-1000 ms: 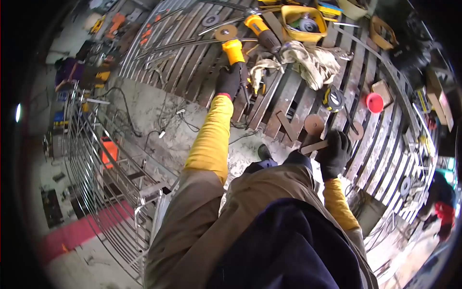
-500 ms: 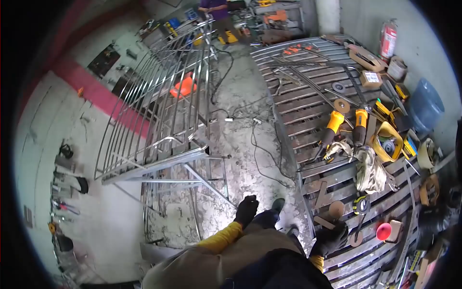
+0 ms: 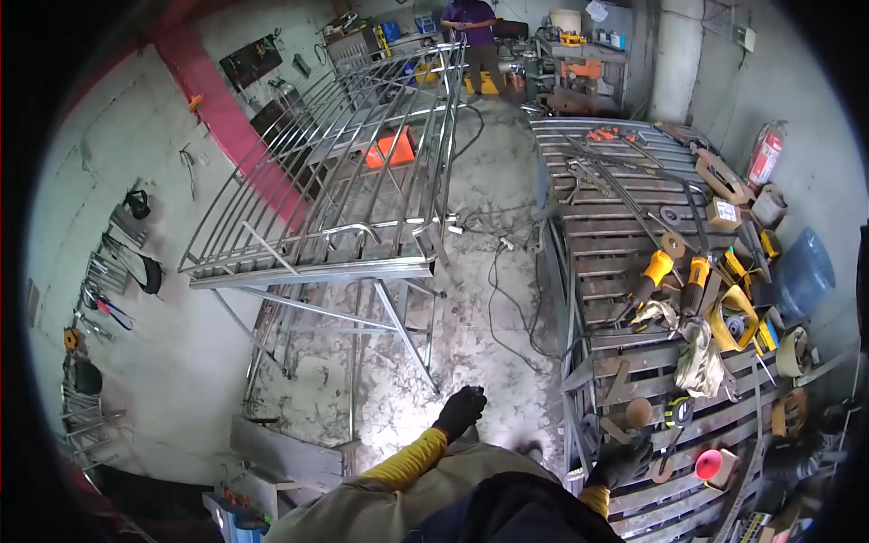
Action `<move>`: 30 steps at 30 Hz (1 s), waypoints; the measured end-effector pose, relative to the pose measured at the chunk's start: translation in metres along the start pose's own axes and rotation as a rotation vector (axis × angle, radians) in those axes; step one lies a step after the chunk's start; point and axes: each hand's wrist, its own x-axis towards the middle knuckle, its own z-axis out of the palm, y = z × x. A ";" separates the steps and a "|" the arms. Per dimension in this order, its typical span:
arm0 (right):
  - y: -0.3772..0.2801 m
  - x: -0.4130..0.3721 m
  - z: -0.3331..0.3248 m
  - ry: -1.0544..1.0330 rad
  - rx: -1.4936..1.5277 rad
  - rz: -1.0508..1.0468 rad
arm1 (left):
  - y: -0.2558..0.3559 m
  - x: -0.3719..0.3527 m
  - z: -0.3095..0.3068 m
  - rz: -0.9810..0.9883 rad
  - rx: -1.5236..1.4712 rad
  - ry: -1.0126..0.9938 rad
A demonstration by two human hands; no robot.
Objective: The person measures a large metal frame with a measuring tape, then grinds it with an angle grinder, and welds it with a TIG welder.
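My left hand (image 3: 460,412), in a black glove with a yellow sleeve, hangs over the concrete floor with its fingers curled and nothing in it. My right hand (image 3: 620,462), also in a black glove, lies at the near edge of the slatted metal workbench (image 3: 605,237). Whether it grips anything is hidden. Just beyond it on the bench lie a round rusty disc (image 3: 638,412), a tape measure (image 3: 677,412) and a red round cap (image 3: 708,464). Farther up the bench are two yellow angle grinders (image 3: 654,271) and a crumpled cloth (image 3: 701,348).
A large curved steel gate frame (image 3: 344,181) rests on trestles to the left. Cables (image 3: 507,271) trail across the floor between it and the bench. A person in a purple top (image 3: 471,23) stands at the far end. A fire extinguisher (image 3: 768,154) and blue bottle (image 3: 804,271) stand at right.
My left hand has left the yellow grinder and dropped to my side. My right hand has lowered to the bench edge. My view has swung up from the bench across the workshop.
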 end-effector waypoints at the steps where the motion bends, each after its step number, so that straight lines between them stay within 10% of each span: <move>1: 0.002 0.000 0.002 0.013 -0.001 -0.009 | 0.009 -0.001 -0.002 0.016 0.044 0.003; 10: 0.017 0.004 0.021 0.101 -0.021 -0.093 | 0.013 0.019 -0.084 -0.018 -0.462 -0.117; 18: 0.015 0.004 0.022 0.112 -0.056 -0.136 | -0.020 0.050 -0.177 0.276 0.438 -0.036; 20: 0.018 0.002 0.028 0.143 0.096 -0.132 | 0.002 0.028 -0.185 0.233 0.237 -0.203; 30: 0.012 -0.003 0.020 0.211 0.024 -0.110 | 0.043 -0.026 -0.182 0.033 -0.296 0.295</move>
